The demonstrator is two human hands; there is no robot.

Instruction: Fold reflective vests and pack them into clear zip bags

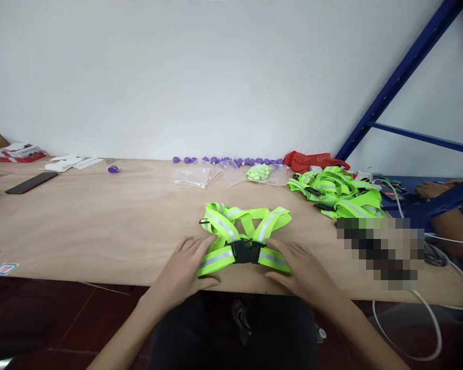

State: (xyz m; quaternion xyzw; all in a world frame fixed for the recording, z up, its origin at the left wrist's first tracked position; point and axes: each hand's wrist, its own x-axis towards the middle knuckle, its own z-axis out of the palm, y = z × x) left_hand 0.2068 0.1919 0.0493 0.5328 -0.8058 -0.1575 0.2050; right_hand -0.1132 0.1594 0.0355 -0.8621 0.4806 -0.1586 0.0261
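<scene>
A neon-yellow reflective strap vest (pixel 244 228) with grey bands lies folded on the wooden table (pixel 100 221) near its front edge. A black plastic buckle (pixel 246 251) sits at the vest's near middle. My left hand (pixel 185 268) lies flat with fingers spread on the vest's left end. My right hand (pixel 298 268) rests flat on the right end, fingers stretched toward the buckle. Neither hand grips anything.
A heap of similar yellow vests (pixel 337 191) lies at the right. Clear plastic bags (pixel 195 176), purple caps (pixel 224 160) and a red bag (pixel 306 160) line the back. A dark phone (pixel 31 182) lies left. Another person's arm (pixel 443 205) and white cables (pixel 428 313) are right.
</scene>
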